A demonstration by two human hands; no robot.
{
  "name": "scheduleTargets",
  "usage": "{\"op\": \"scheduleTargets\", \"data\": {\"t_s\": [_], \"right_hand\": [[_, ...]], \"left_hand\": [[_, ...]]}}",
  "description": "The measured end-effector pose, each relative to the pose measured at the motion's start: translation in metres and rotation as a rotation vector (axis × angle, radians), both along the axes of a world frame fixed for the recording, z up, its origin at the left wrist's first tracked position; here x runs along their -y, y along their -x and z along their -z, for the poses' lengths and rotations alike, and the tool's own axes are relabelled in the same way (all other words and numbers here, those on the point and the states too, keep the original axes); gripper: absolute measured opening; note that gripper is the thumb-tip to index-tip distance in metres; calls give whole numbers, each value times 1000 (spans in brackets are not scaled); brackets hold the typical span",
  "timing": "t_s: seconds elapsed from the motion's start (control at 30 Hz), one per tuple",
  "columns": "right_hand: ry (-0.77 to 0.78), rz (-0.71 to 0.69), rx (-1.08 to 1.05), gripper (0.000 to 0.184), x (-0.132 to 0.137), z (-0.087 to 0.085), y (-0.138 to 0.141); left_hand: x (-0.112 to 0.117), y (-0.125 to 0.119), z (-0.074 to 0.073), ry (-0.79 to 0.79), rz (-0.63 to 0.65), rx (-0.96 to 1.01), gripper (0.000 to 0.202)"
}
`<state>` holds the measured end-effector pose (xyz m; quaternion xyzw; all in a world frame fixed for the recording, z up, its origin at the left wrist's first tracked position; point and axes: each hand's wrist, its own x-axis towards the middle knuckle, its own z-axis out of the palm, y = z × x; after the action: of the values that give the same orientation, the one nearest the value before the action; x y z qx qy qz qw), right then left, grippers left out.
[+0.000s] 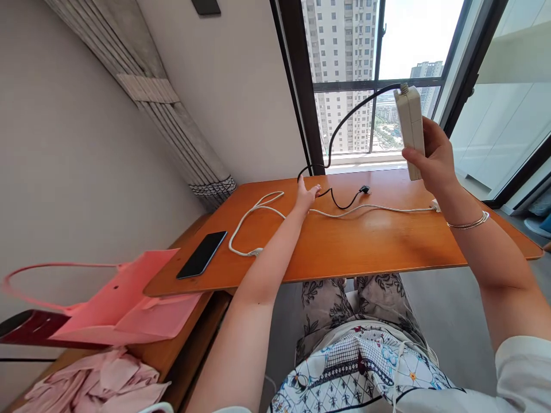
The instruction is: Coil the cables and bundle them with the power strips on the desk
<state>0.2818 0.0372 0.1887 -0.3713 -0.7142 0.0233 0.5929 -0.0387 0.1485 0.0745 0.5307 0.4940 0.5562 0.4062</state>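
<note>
My right hand (437, 155) is raised over the right part of the table, gripping a white power strip (412, 132) upright between thumb and fingers. A black cable (344, 119) leaves the strip's top end and arcs down left to my left hand (306, 196). That hand is closed loosely around the cable just above the tabletop. Beyond it, the cable's loose end lies on the table with a black plug (365, 190). A white cord (379, 207) passes behind my left hand, with one white end (255, 252) by my forearm and another (434, 205) near my right wrist.
The orange-brown wooden table (365, 246) stands before a window (348, 69). A dark phone (201, 255) lies at its left. Beyond the left edge are a pink bag (129, 298) and crumpled pink cloth (94, 384). A grey curtain (172, 120) hangs at the wall.
</note>
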Motion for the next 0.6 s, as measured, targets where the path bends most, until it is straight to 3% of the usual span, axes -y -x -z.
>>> {"op": "scheduleTargets", "data": {"t_s": [0.07,0.23,0.43,0.6], "right_hand": [[27,38,-93,69,5,9,-23],[187,247,-225,76,15,51,-80],[357,509,-215,73,32,104,-136],[497,703,-18,73,50,136,-185]], "left_hand": [[-10,30,-15,-68,-75,-66,86],[-27,83,-45,-283,-38,-297,70],[-20,91,-67,-454,24,-602,56],[-5,99,-75,-389,38,-648,29]]}}
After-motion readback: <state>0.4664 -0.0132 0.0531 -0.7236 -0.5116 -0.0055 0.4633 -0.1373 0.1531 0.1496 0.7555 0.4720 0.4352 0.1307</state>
